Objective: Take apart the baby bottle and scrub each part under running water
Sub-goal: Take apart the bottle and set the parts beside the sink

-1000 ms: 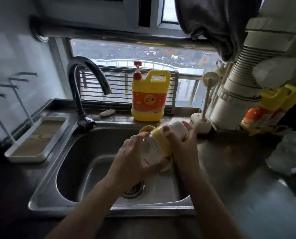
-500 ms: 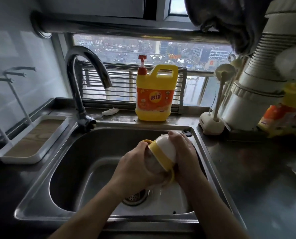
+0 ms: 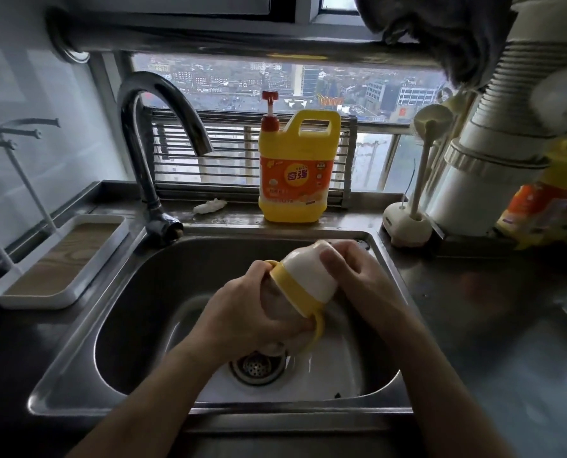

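A baby bottle (image 3: 303,282) is being held tilted over the sink (image 3: 136,312), just above the drain (image 3: 257,366), its white cap (image 3: 305,269) and yellow collar (image 3: 290,294) in place; the task is looking barely begun, with nothing unscrewed and all the scrubbing ahead; the left hand (image 3: 245,312) is wrapping round the clear body while the right hand (image 3: 354,276) is curling over the cap, seemingly to work it off; no water is showing from the tap (image 3: 156,104); a detergent jug (image 3: 297,173) is standing behind the sink.
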